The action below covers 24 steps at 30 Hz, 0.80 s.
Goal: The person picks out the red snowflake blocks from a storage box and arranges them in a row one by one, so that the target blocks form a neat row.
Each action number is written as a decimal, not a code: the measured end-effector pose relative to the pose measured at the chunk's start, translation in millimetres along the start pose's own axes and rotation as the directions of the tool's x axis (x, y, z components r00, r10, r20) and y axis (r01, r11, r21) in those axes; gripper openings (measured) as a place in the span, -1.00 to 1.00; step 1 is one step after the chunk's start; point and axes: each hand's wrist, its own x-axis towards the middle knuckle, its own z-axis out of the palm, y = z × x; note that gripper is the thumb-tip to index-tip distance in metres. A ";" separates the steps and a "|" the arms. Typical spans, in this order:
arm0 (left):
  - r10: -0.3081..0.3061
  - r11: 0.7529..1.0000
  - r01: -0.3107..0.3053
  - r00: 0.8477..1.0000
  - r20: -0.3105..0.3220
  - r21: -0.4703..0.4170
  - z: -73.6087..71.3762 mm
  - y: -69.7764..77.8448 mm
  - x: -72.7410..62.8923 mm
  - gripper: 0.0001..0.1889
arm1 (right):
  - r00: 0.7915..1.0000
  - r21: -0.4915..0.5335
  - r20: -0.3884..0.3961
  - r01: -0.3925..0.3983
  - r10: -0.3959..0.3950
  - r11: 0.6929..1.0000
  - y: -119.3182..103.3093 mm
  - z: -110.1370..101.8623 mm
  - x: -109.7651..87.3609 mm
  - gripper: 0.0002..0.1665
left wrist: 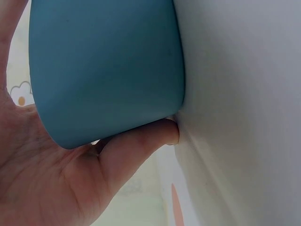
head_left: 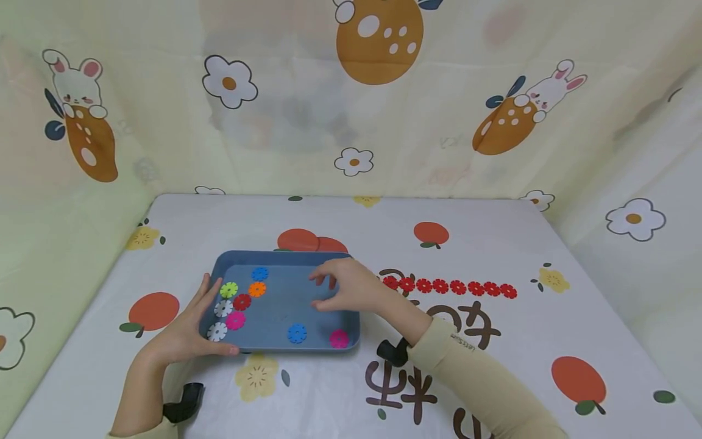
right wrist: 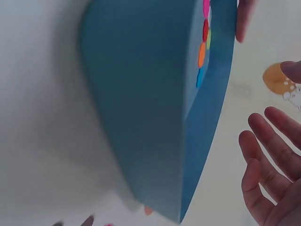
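A blue tray (head_left: 285, 305) sits on the table, with my left hand (head_left: 178, 335) gripping its near-left corner, thumb along the front wall and fingers at the left side. Inside lie flower-shaped plastic discs: several are grouped at the left, among them a green disc (head_left: 229, 289), an orange disc (head_left: 257, 289) and a red disc (head_left: 242, 302). A blue disc (head_left: 297, 333) and a pink disc (head_left: 339, 339) lie near the front wall. Over the tray's right part hovers my right hand (head_left: 353, 286), fingers loosely bent, thumb apart, holding nothing.
To the right of the tray, a row of red discs (head_left: 440, 286) runs across the printed tablecloth (head_left: 493, 244). Behind the table hangs a patterned curtain (head_left: 290, 134). A black wrist mount (head_left: 393, 352) shows at my right wrist, another mount (head_left: 185, 403) at my left.
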 end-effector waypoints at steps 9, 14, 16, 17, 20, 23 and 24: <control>0.002 1.000 -0.002 1.000 0.004 0.006 -0.2 -0.9 0.0 0.28 | 0.997 0.017 0.075 0.000 -0.001 1.000 -21.2 16.6 24.2 -0.48; 0.003 1.000 -0.003 1.000 0.008 0.016 -0.2 -0.9 -0.4 0.27 | 0.994 0.012 0.104 -0.020 0.019 1.000 -27.2 28.2 40.2 -0.50; 0.003 1.000 -0.003 1.000 0.008 0.018 -0.4 -0.6 -0.5 0.26 | 0.992 0.001 0.117 -0.036 0.036 0.999 -29.4 32.3 47.5 -0.50; 0.003 1.000 -0.003 1.000 0.009 0.017 -0.4 -0.5 -0.6 0.26 | 0.991 -0.003 0.125 -0.043 0.043 0.999 -31.2 33.5 50.7 -0.49; 0.002 1.000 -0.002 1.000 0.010 0.017 -0.5 0.3 -0.7 0.26 | 0.986 -0.021 0.153 -0.059 0.061 0.998 -37.1 36.9 59.7 -0.48; 0.004 1.000 -0.004 1.000 0.011 0.011 0.0 1.0 -0.8 0.25 | 0.980 -0.031 0.182 -0.070 0.075 0.997 -42.7 40.8 67.7 -0.48; 0.006 1.000 -0.006 1.000 0.012 0.010 0.4 0.9 -0.6 0.25 | 0.977 -0.040 0.195 -0.077 0.084 0.996 -44.2 42.4 70.0 -0.48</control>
